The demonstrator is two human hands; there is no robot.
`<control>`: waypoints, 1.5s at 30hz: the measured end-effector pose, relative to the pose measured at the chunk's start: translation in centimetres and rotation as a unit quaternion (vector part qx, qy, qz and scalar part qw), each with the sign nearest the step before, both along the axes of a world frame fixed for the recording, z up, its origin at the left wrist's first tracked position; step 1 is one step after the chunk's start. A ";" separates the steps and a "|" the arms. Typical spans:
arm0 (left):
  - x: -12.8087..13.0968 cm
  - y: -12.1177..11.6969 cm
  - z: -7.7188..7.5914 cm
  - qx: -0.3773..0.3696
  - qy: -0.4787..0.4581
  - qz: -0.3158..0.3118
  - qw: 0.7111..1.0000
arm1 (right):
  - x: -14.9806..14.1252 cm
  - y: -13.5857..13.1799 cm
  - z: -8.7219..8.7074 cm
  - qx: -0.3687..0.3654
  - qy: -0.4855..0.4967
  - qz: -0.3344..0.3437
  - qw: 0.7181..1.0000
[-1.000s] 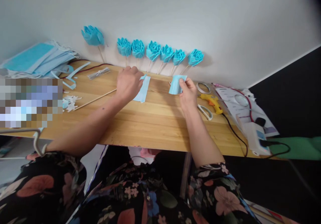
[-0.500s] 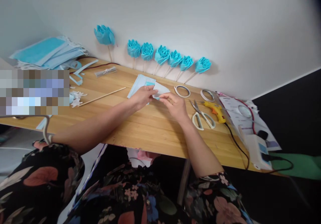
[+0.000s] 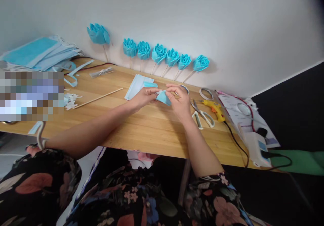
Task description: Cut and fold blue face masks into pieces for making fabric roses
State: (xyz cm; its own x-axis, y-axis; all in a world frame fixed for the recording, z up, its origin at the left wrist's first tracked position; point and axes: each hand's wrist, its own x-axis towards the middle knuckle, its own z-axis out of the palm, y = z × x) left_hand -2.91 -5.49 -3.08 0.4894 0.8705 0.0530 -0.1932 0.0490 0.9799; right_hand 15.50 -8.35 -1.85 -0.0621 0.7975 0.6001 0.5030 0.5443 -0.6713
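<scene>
Between my two hands is a small piece of blue mask fabric (image 3: 164, 98), folded over so its bright blue side faces me. My left hand (image 3: 144, 98) pinches its left corner with thumb and fingers. My right hand (image 3: 180, 101) grips the upper right part, thumb in front and fingers behind. Just behind my left hand lies a stack of pale blue fabric sheets (image 3: 136, 85), with a bright blue strip (image 3: 150, 84) at its right. A wooden stick (image 3: 98, 98) rests on the table left of my hands.
Several blue fabric flowers (image 3: 159, 53) on sticks lean along the wall. Scissors (image 3: 201, 114), a yellow glue gun (image 3: 214, 109) and a tape roll (image 3: 206, 94) lie right, near a white power strip (image 3: 255, 148). A mask pile (image 3: 37, 52) is at the left on the wooden table (image 3: 141, 131).
The fabric piece has been turned or folded, so its bright blue side shows where a pale side did before. My right hand has risen slightly; the view has shifted a little.
</scene>
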 end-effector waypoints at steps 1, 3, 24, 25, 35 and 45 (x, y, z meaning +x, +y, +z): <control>0.0 -0.1 0.0 -0.001 0.000 0.002 1.000 | 0.0 0.0 -0.1 -0.011 0.004 0.009 1.000; 0.0 -0.1 0.1 -0.002 0.000 0.006 1.000 | -0.1 0.0 -0.2 -0.028 0.012 0.025 0.999; 0.1 -0.6 0.7 -0.007 0.017 -0.017 1.000 | -0.3 0.1 -0.5 -0.050 0.053 -0.008 0.997; 0.1 -0.6 0.8 -0.005 0.020 -0.011 1.000 | -0.3 0.1 -0.5 -0.054 0.056 -0.009 0.997; 0.1 0.1 0.1 0.056 0.028 0.080 0.995 | -0.3 -0.1 -0.4 -0.080 0.110 0.011 0.991; 0.0 0.3 0.1 0.018 -0.015 0.118 0.993 | 0.2 1.4 -1.9 -0.146 0.158 0.003 0.976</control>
